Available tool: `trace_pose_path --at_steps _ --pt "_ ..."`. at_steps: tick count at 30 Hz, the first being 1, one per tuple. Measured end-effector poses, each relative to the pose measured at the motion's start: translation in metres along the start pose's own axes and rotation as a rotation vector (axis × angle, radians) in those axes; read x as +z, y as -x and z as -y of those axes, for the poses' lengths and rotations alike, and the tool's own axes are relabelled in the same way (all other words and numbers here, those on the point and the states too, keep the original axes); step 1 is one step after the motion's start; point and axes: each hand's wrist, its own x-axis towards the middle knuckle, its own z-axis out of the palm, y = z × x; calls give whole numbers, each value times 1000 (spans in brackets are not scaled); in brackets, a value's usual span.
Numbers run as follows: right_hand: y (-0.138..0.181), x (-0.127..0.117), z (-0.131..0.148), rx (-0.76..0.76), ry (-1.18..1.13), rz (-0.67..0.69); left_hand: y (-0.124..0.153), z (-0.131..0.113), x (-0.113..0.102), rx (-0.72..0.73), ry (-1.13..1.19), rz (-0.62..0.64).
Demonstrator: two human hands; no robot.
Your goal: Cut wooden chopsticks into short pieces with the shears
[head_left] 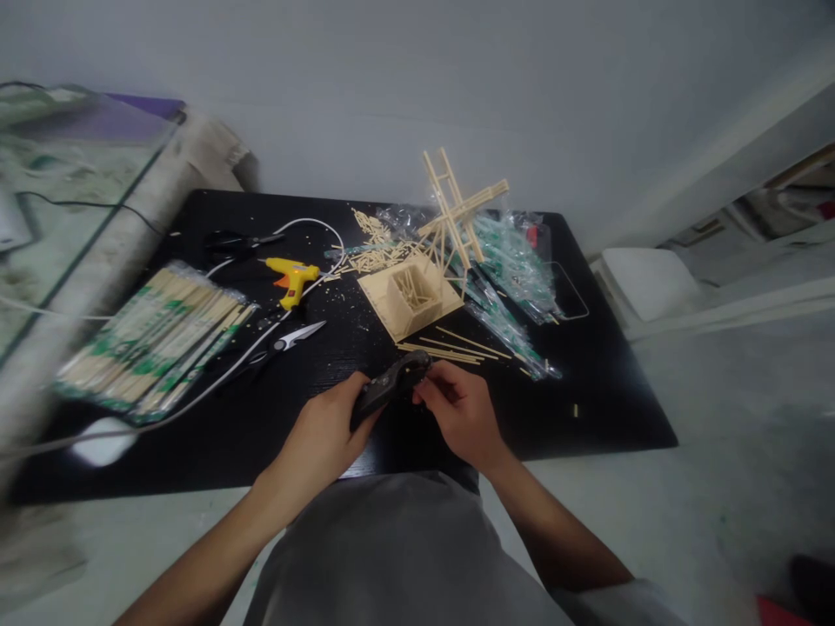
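My left hand [326,428] is wrapped round a black hand tool [386,388] with a rounded head, held over the table's front edge. Its exact kind is hard to make out. The fingers of my right hand [462,409] are pinched together at the head of this tool; whatever they grip is too small or hidden. Just beyond lie several thin wooden sticks [450,351]. Behind them stands a wooden model [414,291]: a hollow many-sided box of sticks on a square base. A windmill-like cross of sticks [460,209] rises behind it.
On the black table [326,369] are a yellow glue gun [291,276] with a white cable, scissors [297,337], and wrapped chopsticks [160,339] at left. Cut stick pieces [378,252] and plastic wrappers [515,261] lie at the back. A white stool [649,283] stands right.
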Motion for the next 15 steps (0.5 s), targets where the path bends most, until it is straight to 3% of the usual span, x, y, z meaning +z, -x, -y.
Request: trace_pose_path --at_steps 15 --pt "1 0 0 11 -12 0 -2 -2 0 -30 -166 24"
